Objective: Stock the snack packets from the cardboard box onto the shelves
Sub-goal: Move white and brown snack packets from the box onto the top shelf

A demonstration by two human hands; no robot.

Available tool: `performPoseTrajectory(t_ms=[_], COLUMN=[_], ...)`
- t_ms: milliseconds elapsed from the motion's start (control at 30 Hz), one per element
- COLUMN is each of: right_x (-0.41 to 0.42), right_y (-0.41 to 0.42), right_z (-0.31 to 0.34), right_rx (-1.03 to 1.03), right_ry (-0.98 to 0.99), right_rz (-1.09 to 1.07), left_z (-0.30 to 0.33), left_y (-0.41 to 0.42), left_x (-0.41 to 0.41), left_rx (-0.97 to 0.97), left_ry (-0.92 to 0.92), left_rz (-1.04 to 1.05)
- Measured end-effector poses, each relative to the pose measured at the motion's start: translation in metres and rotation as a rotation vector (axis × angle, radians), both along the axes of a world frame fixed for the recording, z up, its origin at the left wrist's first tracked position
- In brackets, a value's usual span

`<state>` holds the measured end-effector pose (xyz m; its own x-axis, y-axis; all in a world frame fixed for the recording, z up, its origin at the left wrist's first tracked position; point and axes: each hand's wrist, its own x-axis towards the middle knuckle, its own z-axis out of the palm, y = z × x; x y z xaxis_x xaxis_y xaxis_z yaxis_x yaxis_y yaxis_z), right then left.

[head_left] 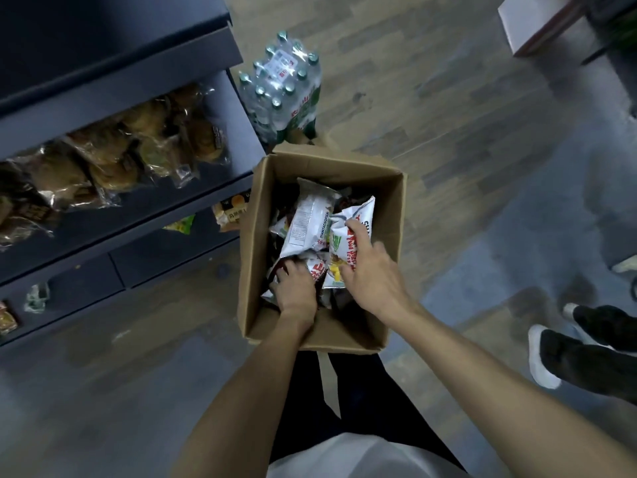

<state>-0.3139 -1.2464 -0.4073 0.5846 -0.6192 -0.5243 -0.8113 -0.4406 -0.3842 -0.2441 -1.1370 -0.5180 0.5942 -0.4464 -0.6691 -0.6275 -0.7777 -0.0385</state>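
Reaching into the box point(393, 215), the right hand point(370, 270) grips a white packet point(348, 232); the left hand point(296, 288) clutches packets point(303, 229) beneath its fingers. Many remain boxed, so stocking the shelves point(213, 198) looks far from done.

A small shop aisle, mid-restock.
Dark tiered shelves point(144, 98) carry wrapped baked goods point(113, 150); just beside their end stands a shrink-wrapped pack of water bottles point(282, 88), and an open cardboard box point(255, 236) of snack packets point(306, 222) sits on the floor below them.

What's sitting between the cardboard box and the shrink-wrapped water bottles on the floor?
Head view: almost nothing. The cardboard box nearly meets the pack of water bottles; only the box's folded-out flap shows between them.
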Motion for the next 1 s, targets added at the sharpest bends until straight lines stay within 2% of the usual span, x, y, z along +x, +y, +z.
performPoseTrajectory(t_ms=[167,300,367,500,667,800,900,967,1000], right_x=[0.026,0.044,0.045,0.042,0.027,0.013,0.011,0.01,0.009], right_y=[-0.018,-0.023,-0.019,-0.018,-0.029,-0.043,-0.051,-0.056,-0.058], right_z=[-0.025,-0.042,-0.046,-0.046,-0.02,0.011,0.034,0.046,0.051], right_rx=[0.091,0.259,0.245,0.13,0.001,-0.068,-0.103,-0.139,-0.157], right_ry=[-0.01,-0.067,-0.133,-0.159,-0.262,-0.465,-0.581,-0.643,-0.666], right_rz=[-0.055,-0.12,-0.134,-0.125,-0.098,-0.226,-0.293,-0.322,-0.337], left_z=[0.039,0.083,0.104,0.144,0.158,0.172,0.175,0.171,0.167], left_y=[0.007,0.016,0.026,0.036,0.022,0.011,0.007,0.007,0.004], left_x=[0.003,0.015,0.021,0.02,0.029,0.044,0.05,0.049,0.047], left_rx=[-0.037,-0.089,-0.147,-0.367,-0.497,-0.618,-0.683,-0.715,-0.714], left_ry=[0.128,0.339,0.423,0.448,0.489,0.593,0.634,0.567,0.464], left_rz=[0.123,0.373,0.491,0.579,0.578,0.487,0.493,0.497,0.481])
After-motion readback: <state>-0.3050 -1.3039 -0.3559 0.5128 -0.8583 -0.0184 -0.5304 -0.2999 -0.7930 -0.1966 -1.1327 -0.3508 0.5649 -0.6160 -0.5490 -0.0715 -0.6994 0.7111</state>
